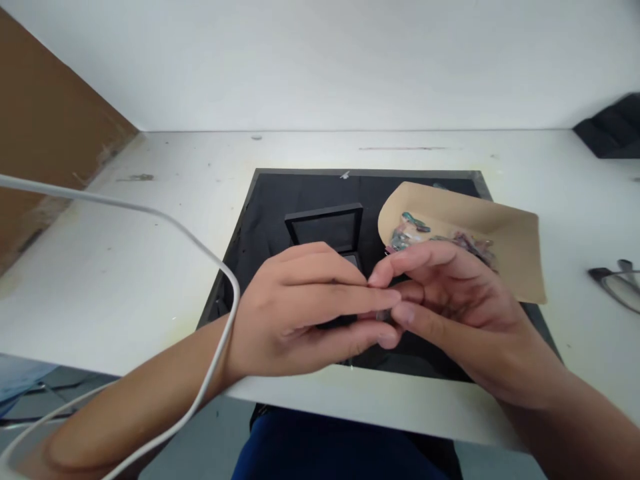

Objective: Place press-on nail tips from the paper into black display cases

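Left fingers [340, 301] and right fingers [425, 325] pinch a small object [383, 315] above a black mat [267, 207] and white table [135, 280].

The white wall [350, 67] and white tabletop [125, 280] are lit brightly and evenly by soft, diffuse light. The hollow of the right hand [465, 320] is left in shade, and fine detail is swallowed by the black mat [275, 200]. The small item [383, 315] at its fingertips is blurred. At the right edge, the glasses [623, 287] and black holder [613, 130] are softened by wide-angle distortion.
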Action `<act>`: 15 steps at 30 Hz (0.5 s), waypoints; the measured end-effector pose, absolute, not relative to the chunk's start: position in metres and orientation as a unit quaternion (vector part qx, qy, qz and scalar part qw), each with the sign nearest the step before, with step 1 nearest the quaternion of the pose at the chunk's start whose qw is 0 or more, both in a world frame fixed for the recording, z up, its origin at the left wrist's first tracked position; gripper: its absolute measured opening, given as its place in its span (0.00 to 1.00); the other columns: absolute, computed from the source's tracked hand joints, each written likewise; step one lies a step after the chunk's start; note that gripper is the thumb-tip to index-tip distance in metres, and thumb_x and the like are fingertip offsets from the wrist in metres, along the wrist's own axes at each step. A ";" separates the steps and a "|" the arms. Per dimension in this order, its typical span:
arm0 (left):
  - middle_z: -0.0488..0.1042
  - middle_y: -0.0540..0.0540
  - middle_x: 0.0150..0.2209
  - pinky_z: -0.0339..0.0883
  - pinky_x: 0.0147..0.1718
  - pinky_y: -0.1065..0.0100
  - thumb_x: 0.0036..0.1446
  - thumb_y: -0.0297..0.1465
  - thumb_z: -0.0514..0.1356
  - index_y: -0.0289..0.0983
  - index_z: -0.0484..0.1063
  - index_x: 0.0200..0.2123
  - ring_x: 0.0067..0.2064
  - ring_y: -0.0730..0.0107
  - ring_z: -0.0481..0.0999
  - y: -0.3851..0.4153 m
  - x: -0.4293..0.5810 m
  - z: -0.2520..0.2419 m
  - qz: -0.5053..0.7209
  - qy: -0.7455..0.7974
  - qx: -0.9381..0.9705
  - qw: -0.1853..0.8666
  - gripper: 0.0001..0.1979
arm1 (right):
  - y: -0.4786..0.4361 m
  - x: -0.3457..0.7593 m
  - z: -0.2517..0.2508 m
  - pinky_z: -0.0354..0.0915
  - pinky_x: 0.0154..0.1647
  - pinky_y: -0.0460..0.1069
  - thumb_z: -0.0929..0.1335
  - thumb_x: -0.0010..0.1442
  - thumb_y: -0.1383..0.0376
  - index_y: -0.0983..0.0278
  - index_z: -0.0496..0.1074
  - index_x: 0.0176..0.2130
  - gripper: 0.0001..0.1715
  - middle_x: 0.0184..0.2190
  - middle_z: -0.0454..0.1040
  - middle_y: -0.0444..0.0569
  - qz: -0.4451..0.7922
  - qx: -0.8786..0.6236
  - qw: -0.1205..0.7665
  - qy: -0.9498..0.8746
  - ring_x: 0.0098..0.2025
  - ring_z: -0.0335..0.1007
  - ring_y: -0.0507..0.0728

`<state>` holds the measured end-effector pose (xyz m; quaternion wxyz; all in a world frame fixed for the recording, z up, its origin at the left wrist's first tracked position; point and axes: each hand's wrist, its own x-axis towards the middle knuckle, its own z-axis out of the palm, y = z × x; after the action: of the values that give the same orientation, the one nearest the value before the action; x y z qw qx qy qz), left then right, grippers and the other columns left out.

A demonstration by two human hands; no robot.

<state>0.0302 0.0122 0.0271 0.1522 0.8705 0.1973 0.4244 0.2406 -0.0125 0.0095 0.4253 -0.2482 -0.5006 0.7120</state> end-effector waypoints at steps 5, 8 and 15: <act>0.80 0.45 0.31 0.75 0.31 0.70 0.57 0.31 0.70 0.31 0.79 0.40 0.32 0.75 0.78 0.007 0.030 0.017 0.439 0.220 0.854 0.176 0.10 | -0.013 0.240 0.010 0.78 0.42 0.41 0.67 0.67 0.74 0.53 0.74 0.50 0.18 0.46 0.75 0.42 0.713 -0.263 0.412 -0.504 0.38 0.78 0.46; 0.80 0.44 0.31 0.75 0.30 0.69 0.56 0.31 0.71 0.30 0.80 0.39 0.31 0.74 0.79 0.006 0.028 0.015 0.440 0.225 0.856 0.151 0.11 | -0.012 0.238 0.010 0.78 0.41 0.41 0.67 0.66 0.75 0.54 0.74 0.49 0.18 0.46 0.76 0.42 0.716 -0.265 0.412 -0.498 0.37 0.79 0.46; 0.82 0.48 0.28 0.77 0.27 0.70 0.55 0.36 0.71 0.35 0.78 0.33 0.28 0.72 0.81 0.004 0.018 0.018 0.429 0.204 0.874 0.101 0.10 | -0.009 0.234 0.008 0.79 0.39 0.44 0.67 0.66 0.75 0.58 0.73 0.49 0.16 0.40 0.76 0.43 0.749 -0.247 0.384 -0.480 0.36 0.79 0.48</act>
<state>0.0176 0.0040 0.0175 0.1008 0.8741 0.2040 0.4291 0.2340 -0.0090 0.0083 0.3844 -0.2474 -0.4798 0.7489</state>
